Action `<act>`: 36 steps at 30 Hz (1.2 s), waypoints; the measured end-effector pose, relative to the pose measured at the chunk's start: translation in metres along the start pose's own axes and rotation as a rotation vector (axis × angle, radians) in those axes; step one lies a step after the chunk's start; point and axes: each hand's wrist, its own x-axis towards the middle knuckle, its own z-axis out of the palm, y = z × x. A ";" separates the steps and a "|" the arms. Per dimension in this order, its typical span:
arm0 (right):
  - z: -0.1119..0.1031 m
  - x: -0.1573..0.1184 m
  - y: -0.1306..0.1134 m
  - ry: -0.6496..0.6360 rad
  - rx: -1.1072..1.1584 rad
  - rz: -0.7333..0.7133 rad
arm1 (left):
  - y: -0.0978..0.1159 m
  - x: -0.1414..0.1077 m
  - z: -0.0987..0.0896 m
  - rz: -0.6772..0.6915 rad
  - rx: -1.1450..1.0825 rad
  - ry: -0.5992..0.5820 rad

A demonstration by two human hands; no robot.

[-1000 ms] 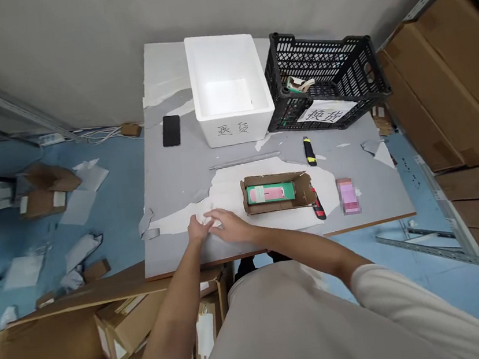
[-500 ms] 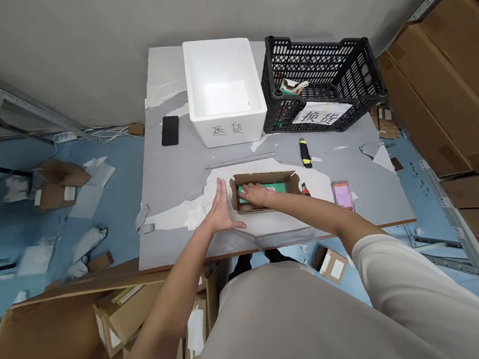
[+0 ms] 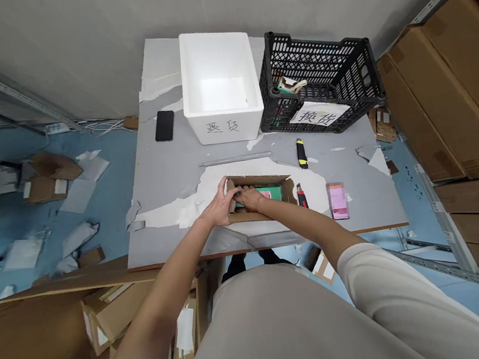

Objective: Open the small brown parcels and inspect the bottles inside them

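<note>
An open cardboard box point(image 3: 250, 216) rests on the table near its front edge, with a green and pink package point(image 3: 273, 192) inside. My left hand point(image 3: 220, 205) grips the box's left end, its thumb reaching over the rim. Inside the box, my right hand point(image 3: 249, 198) reaches down onto the left part of the green package; its fingertips are partly hidden there. Just right of the box lies a red and black cutter point(image 3: 301, 196). A black and yellow cutter point(image 3: 301, 154) lies behind it.
A white foam bin point(image 3: 224, 128) and a black crate point(image 3: 329, 125) stand at the table's back. A black phone point(image 3: 165, 126) lies left, a pink-screened phone point(image 3: 338, 201) right. A large carton point(image 3: 37, 344) with boxes stands at front left.
My left hand has moved right, from beside the box onto its left end. My right hand stays inside the box, its fingers shifted slightly left. The view has shifted a little.
</note>
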 end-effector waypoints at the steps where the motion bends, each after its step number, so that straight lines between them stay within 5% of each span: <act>1: 0.000 0.001 -0.001 -0.001 0.002 0.004 | -0.001 0.001 -0.001 0.017 0.019 -0.022; 6: -0.012 -0.008 0.006 0.037 0.056 -0.019 | -0.013 0.007 -0.001 0.056 0.043 -0.047; 12: -0.044 -0.058 0.038 0.234 0.263 -0.138 | -0.024 0.011 0.015 0.125 0.015 0.117; 18: -0.068 -0.113 0.065 0.697 0.549 -0.032 | -0.030 0.016 0.017 -0.011 0.006 0.136; 24: -0.090 -0.181 0.054 1.269 0.652 -0.073 | -0.039 0.035 0.008 -0.142 -0.011 0.207; 26: -0.084 -0.198 0.044 1.344 0.676 -0.105 | -0.041 0.042 0.003 -0.170 -0.009 0.220; 29: -0.053 -0.202 0.028 1.286 0.709 -0.082 | -0.041 0.048 -0.003 -0.168 0.003 0.172; 36: 0.047 -0.143 0.003 0.925 0.820 -0.004 | -0.034 0.042 -0.005 -0.167 0.023 0.114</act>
